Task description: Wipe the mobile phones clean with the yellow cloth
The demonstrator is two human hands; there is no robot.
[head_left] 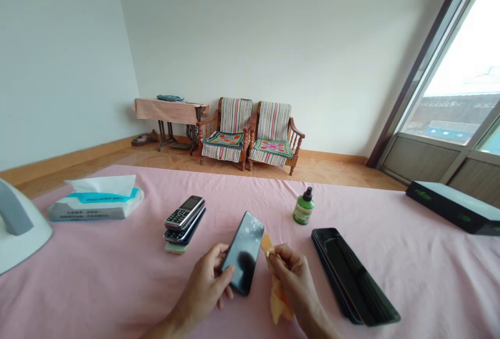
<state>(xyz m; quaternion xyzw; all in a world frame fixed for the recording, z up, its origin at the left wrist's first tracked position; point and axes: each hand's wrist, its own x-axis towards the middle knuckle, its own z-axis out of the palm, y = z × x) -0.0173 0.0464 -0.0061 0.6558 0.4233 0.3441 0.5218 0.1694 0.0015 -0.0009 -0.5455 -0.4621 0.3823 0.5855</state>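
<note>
My left hand [213, 279] grips a dark smartphone [245, 250] along its left side, with the thumb over the lower part of the screen. Pale spots, like droplets or smears, show on the upper half of the glass. Beside the phone's right edge, my right hand [292, 276] pinches a yellow cloth [279, 300]; one corner sticks up towards the phone and the rest hangs below the fingers. A green spray bottle [303, 206] stands upright beyond my right hand. To the right lie stacked large dark phones or tablets [353, 276].
Several keypad phones [185, 219] are stacked left of centre on the pink tablecloth [125, 287]. A tissue pack [97, 204] and a white rounded object [19, 229] sit further left. At the far right lies a black-sided box [455, 209]. Two wooden chairs [275, 136] stand beyond the table.
</note>
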